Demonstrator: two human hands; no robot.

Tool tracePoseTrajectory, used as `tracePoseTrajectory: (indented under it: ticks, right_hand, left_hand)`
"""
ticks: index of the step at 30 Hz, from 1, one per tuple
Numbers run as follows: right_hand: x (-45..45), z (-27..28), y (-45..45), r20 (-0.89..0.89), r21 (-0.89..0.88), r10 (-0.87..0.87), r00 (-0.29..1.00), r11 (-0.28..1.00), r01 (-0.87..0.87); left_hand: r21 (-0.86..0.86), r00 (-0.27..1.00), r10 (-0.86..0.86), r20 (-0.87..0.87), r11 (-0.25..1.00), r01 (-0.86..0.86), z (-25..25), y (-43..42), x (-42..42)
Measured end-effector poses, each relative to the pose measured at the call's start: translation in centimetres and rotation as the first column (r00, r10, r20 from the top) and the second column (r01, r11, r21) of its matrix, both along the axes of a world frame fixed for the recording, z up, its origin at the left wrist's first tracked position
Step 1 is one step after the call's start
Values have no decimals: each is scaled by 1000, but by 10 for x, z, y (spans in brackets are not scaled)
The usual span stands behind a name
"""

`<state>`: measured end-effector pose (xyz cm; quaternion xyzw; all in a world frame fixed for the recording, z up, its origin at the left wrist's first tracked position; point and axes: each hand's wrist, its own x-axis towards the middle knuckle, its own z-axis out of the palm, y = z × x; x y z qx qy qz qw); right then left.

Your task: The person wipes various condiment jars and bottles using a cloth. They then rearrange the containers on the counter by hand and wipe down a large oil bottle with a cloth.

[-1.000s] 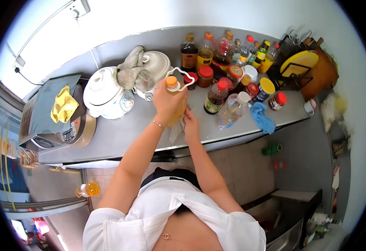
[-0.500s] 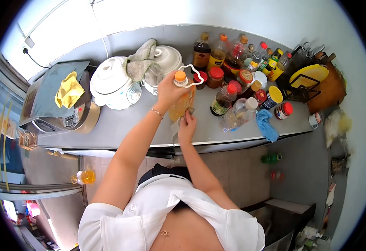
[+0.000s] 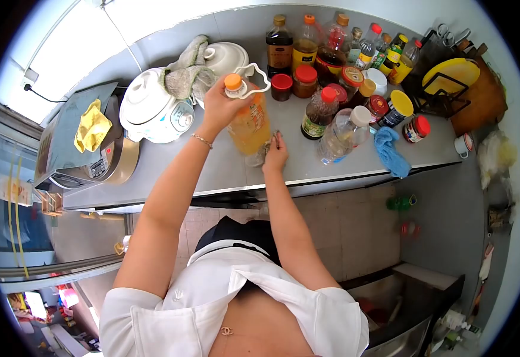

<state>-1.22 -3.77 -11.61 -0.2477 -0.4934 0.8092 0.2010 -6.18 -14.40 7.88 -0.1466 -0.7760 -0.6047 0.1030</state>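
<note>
My left hand [image 3: 219,108] is wrapped round the neck of a large oil bottle [image 3: 251,126], just below its orange cap and white loop handle. The bottle leans slightly above the grey counter, with yellow liquid inside. Low beside it, my right hand [image 3: 276,156] has its fingers pinched on a thin greyish, rag-like piece [image 3: 261,153] against the bottle's lower side. What that piece is exactly cannot be made out. Right of this hand stand a dark sauce bottle [image 3: 319,113] with a red cap and a clear plastic bottle [image 3: 343,137].
Several sauce bottles and jars crowd the counter's back right, near a blue cloth [image 3: 391,152]. Lidded white pots [image 3: 150,107] with a grey towel [image 3: 185,74] stand left. Farther left is a rice cooker [image 3: 114,154]; a yellow cloth [image 3: 92,126] lies nearby. The counter's front edge [image 3: 307,184] runs before me.
The view has shifted, moving the counter things up in the picture. My left hand still grips the oil bottle; my right hand stays low at its side with the greyish piece.
</note>
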Motion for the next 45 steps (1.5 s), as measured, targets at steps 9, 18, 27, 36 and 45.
tracePoseTrajectory:
  ticks: [9,18,27,36,45]
  right_hand:
    - [-4,68,34,-194,-212,174,966,954,-214]
    - [1,59,3,-90,452,244,966,874,-178]
    - [18,67,33,3,562,313,950,785,-261]
    - [-14,235,91,-269,697,433,860,704,-137]
    - [10,162,38,-219,783,408,886,616,-90]
  left_hand:
    - [66,965,-256,58,965,253,12,-14,2]
    - [1,971,-241,-7,971,241,7,-18,-5]
    - [-18,983,-184,-30,983,183,-1,-14,-1]
    - [36,991,-93,-91,995,97,1,6,26]
    - [-150,988,-149,-42,979,141,13,-5,22]
